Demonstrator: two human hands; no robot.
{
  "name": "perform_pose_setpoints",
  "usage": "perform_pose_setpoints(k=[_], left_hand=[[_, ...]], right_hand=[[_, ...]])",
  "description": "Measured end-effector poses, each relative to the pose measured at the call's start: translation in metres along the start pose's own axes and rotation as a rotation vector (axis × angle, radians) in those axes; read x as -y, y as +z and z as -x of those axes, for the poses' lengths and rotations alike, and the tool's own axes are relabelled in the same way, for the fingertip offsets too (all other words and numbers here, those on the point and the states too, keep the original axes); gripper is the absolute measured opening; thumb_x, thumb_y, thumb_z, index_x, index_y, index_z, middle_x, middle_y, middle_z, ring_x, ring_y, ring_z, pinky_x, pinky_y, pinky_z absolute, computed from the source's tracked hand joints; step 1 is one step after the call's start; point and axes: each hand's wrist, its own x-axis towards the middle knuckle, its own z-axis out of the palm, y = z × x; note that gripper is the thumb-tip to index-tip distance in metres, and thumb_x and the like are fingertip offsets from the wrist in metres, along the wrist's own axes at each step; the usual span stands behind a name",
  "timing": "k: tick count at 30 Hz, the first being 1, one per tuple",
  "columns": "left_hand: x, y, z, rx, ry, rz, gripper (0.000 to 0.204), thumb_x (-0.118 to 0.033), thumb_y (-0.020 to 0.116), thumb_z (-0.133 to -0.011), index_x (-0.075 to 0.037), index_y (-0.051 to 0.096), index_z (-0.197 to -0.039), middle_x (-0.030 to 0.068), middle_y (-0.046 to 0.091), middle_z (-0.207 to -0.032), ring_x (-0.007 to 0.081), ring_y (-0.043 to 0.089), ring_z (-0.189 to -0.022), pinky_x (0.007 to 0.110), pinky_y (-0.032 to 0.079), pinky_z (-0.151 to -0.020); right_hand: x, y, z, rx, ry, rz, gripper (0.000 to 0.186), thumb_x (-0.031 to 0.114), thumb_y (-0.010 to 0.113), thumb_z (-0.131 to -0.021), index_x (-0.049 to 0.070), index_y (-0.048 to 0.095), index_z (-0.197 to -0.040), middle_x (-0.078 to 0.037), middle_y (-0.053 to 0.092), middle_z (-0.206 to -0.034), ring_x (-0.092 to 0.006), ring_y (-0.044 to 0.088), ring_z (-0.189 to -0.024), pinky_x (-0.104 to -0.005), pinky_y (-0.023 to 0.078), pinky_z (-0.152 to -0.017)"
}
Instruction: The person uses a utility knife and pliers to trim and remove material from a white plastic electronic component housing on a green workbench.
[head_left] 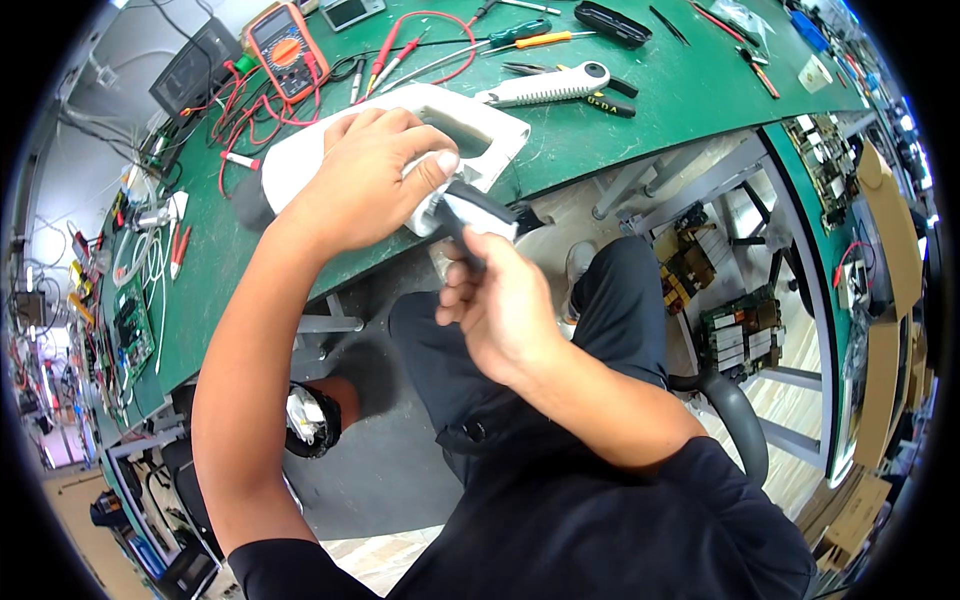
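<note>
A white plastic appliance housing [300, 160] with a looped handle lies at the near edge of the green bench. My left hand [375, 180] is wrapped over its top, thumb toward the near end. Just past the bench edge, my right hand [505, 300] closes its fingers on a black-and-white elongated piece [485, 210] that meets the housing's near end. Whether this piece is part of the appliance or separate I cannot tell, as my hands hide the joint. Beyond the handle rests a white ribbed handle-shaped part [550, 85] with a round hole at its end.
An orange multimeter [287, 52] with red leads stands at the back left. Pliers [610, 100], a green screwdriver [520, 33], a yellow screwdriver [545, 40] and a black case [612, 22] lie behind the housing. Circuit boards [740, 330] sit on a shelf at right.
</note>
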Motion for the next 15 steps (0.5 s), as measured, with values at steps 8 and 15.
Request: perform_pose_setpoints(k=[8, 15], left_hand=[[-0.016, 0.007, -0.022, -0.004, 0.143, 0.007, 0.044, -0.048, 0.059, -0.092, -0.008, 0.065, -0.109, 0.0129, 0.066, -0.103, 0.0324, 0.059, -0.106, 0.05, 0.031, -0.106], [-0.013, 0.003, -0.033, 0.096, 0.083, 0.087, 0.047, -0.047, 0.07, -0.082, -0.006, 0.066, -0.104, 0.0143, 0.069, -0.097, 0.0333, 0.061, -0.1, 0.045, 0.033, -0.105]], right_hand=[[0.012, -0.008, -0.002, 0.079, 0.07, -0.268, 0.048, 0.054, 0.054, -0.092, 0.007, 0.062, -0.097, 0.0, 0.052, -0.071, -0.0176, 0.051, -0.066, -0.0338, 0.042, -0.063], [0.007, 0.001, 0.002, 0.255, 0.2, -0.394, 0.062, 0.065, 0.049, -0.091, 0.007, 0.066, -0.102, 0.001, 0.053, -0.071, -0.017, 0.051, -0.066, -0.0349, 0.041, -0.063]])
